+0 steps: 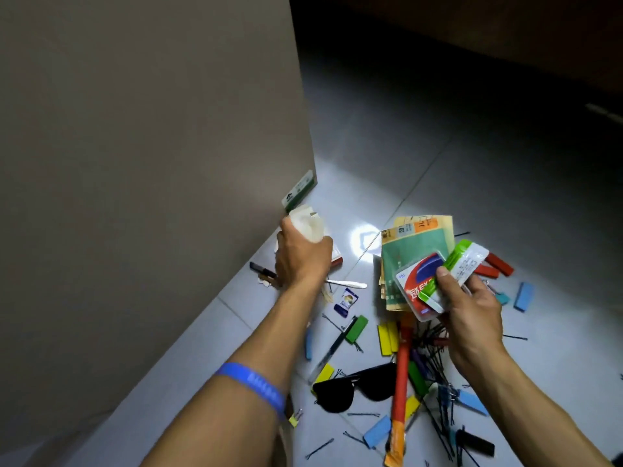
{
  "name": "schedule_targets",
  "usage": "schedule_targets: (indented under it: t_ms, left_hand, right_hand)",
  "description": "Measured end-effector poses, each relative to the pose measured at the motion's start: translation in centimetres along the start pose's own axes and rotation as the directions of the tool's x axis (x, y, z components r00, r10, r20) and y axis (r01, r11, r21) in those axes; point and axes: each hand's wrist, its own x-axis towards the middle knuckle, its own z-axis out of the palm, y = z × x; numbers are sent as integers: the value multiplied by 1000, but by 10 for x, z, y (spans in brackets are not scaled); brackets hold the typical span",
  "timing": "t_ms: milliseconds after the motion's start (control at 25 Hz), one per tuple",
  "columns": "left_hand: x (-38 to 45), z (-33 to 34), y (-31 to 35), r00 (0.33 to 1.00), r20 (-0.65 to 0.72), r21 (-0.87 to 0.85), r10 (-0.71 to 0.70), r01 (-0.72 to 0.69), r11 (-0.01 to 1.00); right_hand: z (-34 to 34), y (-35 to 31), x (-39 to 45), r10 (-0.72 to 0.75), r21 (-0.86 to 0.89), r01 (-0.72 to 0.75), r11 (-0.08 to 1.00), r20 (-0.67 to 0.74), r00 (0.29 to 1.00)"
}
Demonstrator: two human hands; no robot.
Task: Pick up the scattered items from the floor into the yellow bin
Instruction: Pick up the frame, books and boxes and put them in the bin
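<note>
Above the tiled floor, your left hand reaches forward by the wall, fingers curled around a white crumpled packet. Your right hand is raised, thumb pinching a red-and-blue card packet, a green-and-white sachet and papers. Sunglasses, coloured blocks and hairpins lie scattered below.

Home: tiled floor, scattered household clutter.
</note>
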Motion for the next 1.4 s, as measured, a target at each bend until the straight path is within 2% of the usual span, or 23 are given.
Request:
schedule_targets:
  t_ms: [120,160,280,360,480,600,760,920,1000,1040,1160,1200,1240,1280,1320,1360,1400]
  left_hand:
    - [21,49,22,994,11,184,-107,103,977]
    - [29,53,20,991,2,174,-137,134,976]
    - [40,36,-1,976,38,-23,-215,216,976]
    - [27,20,-12,977,102,-152,-190,204,967]
    - [-22,13,-11,979,190,-385,-80,149,911]
    - [-90,15,32,963,252,-543,97,58,838]
    - [-194,37,110,826,456,-622,332,29,783]
    - [-319,73,182,602,635,-607,485,1,795]
    - [-370,98,205,501,688,-578,524,-57,814]
    - [-394,115,218,472,701,-565,535,-91,820]
    - [-438,166,261,467,730,-517,500,-101,850]
    - [-446,182,275,442,768,-470,463,-100,877]
    - [-448,198,286,392,830,-384,396,-112,916]
    - [-447,211,292,352,883,-277,311,-145,950]
    - [-445,222,293,340,902,-214,265,-180,960]
    - [-443,231,289,346,887,-234,305,-232,944]
    - [-441,236,282,355,836,-301,418,-340,891]
  right_hand:
    - [-8,-1,0,-30,-45,32,998,26,999]
    - [-12,2,0,-38,-70,40,997,31,999]
    - [-19,10,-8,-11,-75,14,997,37,999]
    - [-21,7,-10,32,-36,-30,999,55,998]
    - [-31,-13,-18,70,120,-75,990,41,997]
    - [-64,-56,-42,36,296,-29,955,-18,999]
    - [-148,-108,-91,1,465,99,880,-208,978]
    - [-277,-151,-136,-45,537,314,783,-454,890]
    - [-333,-161,-144,-54,504,372,779,-537,842]
    - [-357,-168,-143,-56,490,391,779,-568,821]
    - [-405,-191,-116,-65,470,417,778,-600,797]
    - [-416,-200,-103,-56,445,399,802,-609,791]
    - [-427,-206,-88,-34,363,343,867,-641,767]
    - [-439,-209,-76,-19,207,222,953,-689,724]
    - [-450,-208,-66,-34,-2,48,999,-744,668]
    - [-459,-204,-62,-99,-200,-93,975,-775,625]
    - [-464,-198,-61,-205,-360,-137,923,-759,618]
